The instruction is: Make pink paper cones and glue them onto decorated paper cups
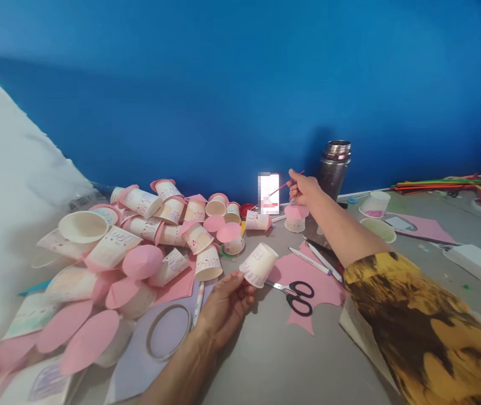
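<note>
My left hand (225, 309) pinches the rim of a white paper cup (260, 263), turned bottom up and tilted, with purple drawing on its side. My right hand (305, 190) is raised farther back, fingers closed on a thin red stick (281, 188) whose tip lies in front of a lit phone screen (271, 191). Below that hand stands a cup with a pink paper cone on top (296, 218). Just right of the held cup, black-handled scissors (301, 295) lie partly on cut pink paper (324, 287), along with white markers (310, 260).
Many decorated cups with pink tops (142, 262) are heaped on the left. A roll of tape (151, 343) lies on lilac paper (128, 365). An open metal flask (333, 169) stands by the blue wall. At right are a power strip (479, 267) and colourful pipe cleaners (446, 183).
</note>
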